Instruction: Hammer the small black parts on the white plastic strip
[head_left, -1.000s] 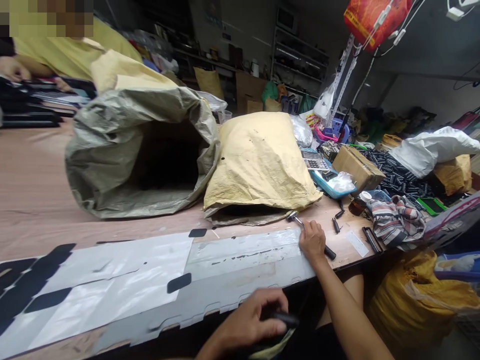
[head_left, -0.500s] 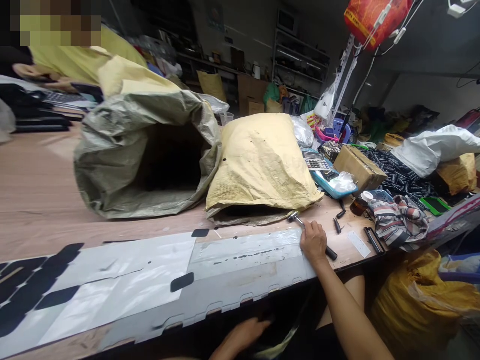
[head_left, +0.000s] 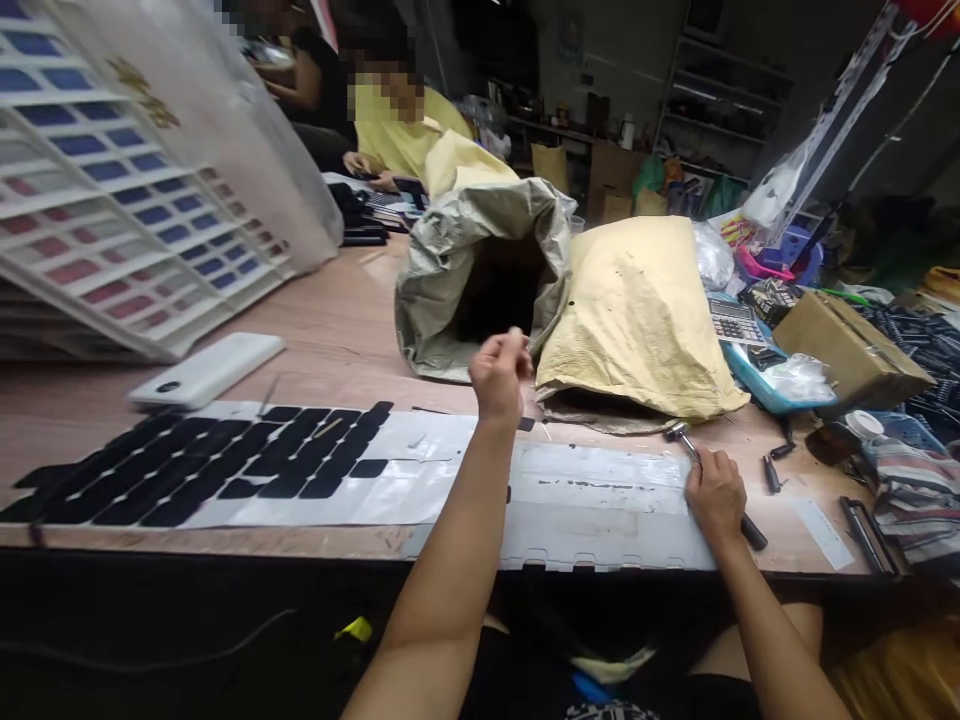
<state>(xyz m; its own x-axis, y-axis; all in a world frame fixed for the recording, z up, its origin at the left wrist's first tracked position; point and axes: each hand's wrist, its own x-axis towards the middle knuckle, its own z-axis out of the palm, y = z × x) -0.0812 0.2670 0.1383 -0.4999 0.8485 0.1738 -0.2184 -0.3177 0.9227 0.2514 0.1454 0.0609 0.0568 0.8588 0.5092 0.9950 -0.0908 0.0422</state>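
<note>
My right hand (head_left: 716, 492) is wrapped round a small hammer (head_left: 677, 432) at the table's front. Its metal head points away from me, and the black grip sticks out below my palm. My left hand (head_left: 500, 372) is raised with its fingers pinched, before the mouth of an upturned-rim grey-and-yellow sack (head_left: 435, 290) lying on its side. Whatever the fingertips hold is too small to make out. A fuller yellow sack (head_left: 637, 310) lies to the right, its dark opening towards me. Black rounded pads (head_left: 202, 460) lie in rows on white sheets at the left.
A grey plastic strip (head_left: 600, 530) runs along the front edge. At the left are a white power bank (head_left: 210, 368) and a leaning sorting tray (head_left: 135, 190). A cardboard box (head_left: 847, 340) and blue tray (head_left: 772, 385) stand right. A co-worker in yellow (head_left: 405, 130) sits behind.
My left hand has risen from below the table edge to the front of the open sack. The view has swung left, showing more pads. My right hand keeps hold of the hammer.
</note>
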